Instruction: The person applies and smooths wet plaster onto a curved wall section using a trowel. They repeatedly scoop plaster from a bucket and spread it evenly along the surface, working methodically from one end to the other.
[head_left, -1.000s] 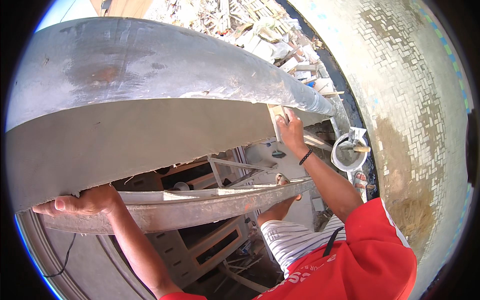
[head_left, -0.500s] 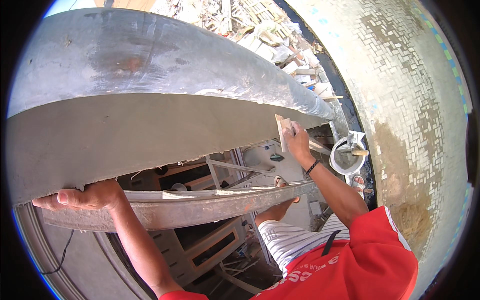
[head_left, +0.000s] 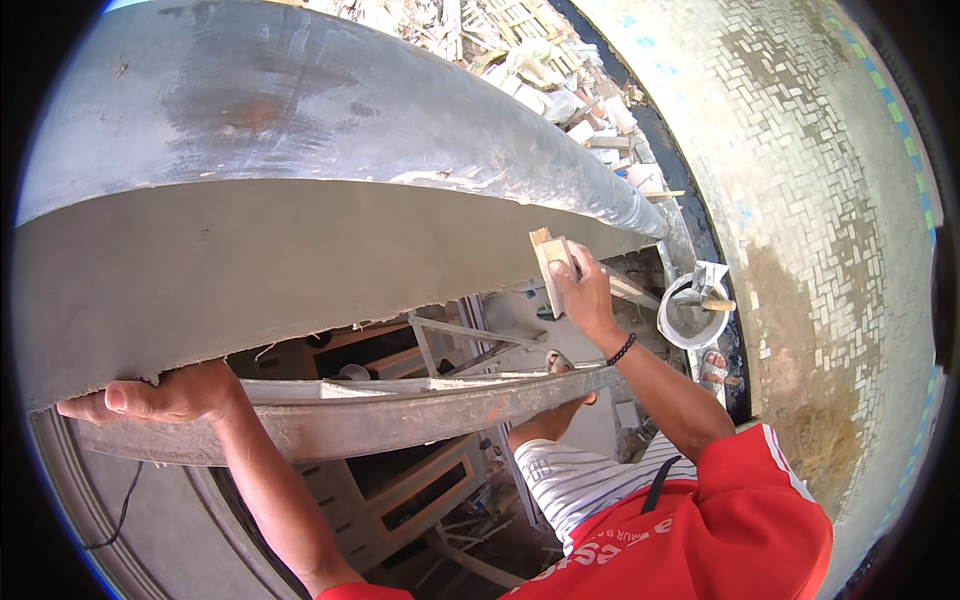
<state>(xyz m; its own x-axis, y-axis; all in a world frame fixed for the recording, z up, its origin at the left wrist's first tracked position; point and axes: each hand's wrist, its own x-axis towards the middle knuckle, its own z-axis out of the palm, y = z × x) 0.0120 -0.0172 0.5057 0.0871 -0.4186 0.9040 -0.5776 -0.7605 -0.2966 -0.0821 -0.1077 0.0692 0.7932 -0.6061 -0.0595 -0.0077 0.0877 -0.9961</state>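
Note:
My left hand (head_left: 165, 395) grips the rough lower edge of a grey, freshly plastered band (head_left: 270, 240), its thumb and part of a finger showing and the other fingers partly hidden. My right hand (head_left: 585, 290) is closed on a small wooden float (head_left: 547, 260), held by that band near its right end. Above the band runs a big, curved, grey rounded beam (head_left: 330, 100) with stains and white smears. To the right of the float a white bucket (head_left: 668, 325) of grey mortar has a trowel with a wooden handle (head_left: 716, 305) across it.
My sandalled feet (head_left: 715, 368) stand high on narrow supports, one by the curved grey beam (head_left: 420, 415) below. Further down are cabinets and braces (head_left: 420, 495) in a deep space. A dark channel (head_left: 680, 180) separates rubble (head_left: 540, 80) from paved ground (head_left: 820, 250). A cable (head_left: 120, 520) hangs lower left.
My right hand has moved down from just under the rounded beam with the float, lastly shifting slightly left. My left hand stays at the band's edge; the view has shifted a little.

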